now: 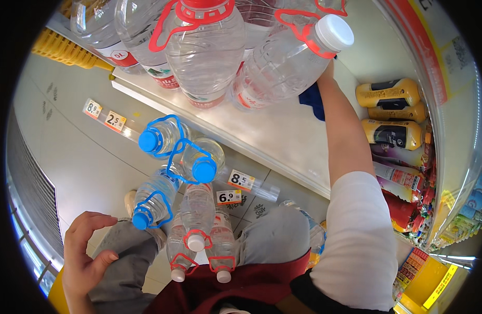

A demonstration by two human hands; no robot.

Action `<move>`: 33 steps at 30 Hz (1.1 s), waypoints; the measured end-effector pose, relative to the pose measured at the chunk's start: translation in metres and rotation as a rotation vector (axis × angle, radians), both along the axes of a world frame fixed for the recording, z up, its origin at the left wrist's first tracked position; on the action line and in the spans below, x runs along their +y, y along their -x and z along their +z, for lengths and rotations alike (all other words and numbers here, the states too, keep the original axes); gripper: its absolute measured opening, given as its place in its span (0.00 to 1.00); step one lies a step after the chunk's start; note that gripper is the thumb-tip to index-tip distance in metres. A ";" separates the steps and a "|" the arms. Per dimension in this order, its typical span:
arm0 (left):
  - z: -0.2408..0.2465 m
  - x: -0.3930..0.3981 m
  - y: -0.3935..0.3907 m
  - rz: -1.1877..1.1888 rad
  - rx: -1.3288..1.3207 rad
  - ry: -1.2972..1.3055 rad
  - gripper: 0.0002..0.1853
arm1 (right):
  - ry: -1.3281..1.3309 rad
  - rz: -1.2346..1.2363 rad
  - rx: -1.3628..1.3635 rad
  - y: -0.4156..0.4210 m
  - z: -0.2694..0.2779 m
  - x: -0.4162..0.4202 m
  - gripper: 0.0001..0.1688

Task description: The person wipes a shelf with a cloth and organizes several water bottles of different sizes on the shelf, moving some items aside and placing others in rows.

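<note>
My left hand [86, 255] is at the lower left above my knee, holding nothing, with its thumb and fingers apart. My right arm reaches over the white shelf [280, 133]. Only the wrist end of my right hand [328, 73] shows; a large clear water bottle [288, 66] with a white cap and red handle hides its fingers. A dark blue cloth [312, 103] lies on the shelf beside that wrist, partly behind the bottle. Whether the fingers grip the cloth cannot be seen. Left of the tilted-looking bottle stands a red-capped water bottle [205, 59].
Blue-capped bottles [158, 200] and white-capped bottles [197, 212] stand on the floor between my legs and the shelf. A price strip [260, 190] runs near them. Yellow drink bottles [390, 94] line the right side. Yellow baskets [64, 49] are at the upper left.
</note>
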State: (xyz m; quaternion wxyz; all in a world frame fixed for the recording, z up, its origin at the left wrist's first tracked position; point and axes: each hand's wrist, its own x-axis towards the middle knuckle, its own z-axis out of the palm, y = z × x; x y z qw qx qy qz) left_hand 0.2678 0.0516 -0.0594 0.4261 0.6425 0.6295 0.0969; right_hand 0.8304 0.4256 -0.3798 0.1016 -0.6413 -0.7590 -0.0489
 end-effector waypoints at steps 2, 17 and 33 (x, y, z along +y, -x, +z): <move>0.004 0.001 -0.001 0.007 0.018 -0.008 0.35 | 0.002 -0.108 -0.017 -0.017 -0.001 -0.024 0.43; 0.006 -0.025 0.024 0.119 0.050 0.025 0.36 | -0.038 -0.568 -0.171 0.029 -0.007 -0.008 0.46; 0.023 0.010 0.000 -0.002 -0.059 -0.039 0.36 | 0.041 -0.081 -0.006 -0.018 0.046 -0.248 0.36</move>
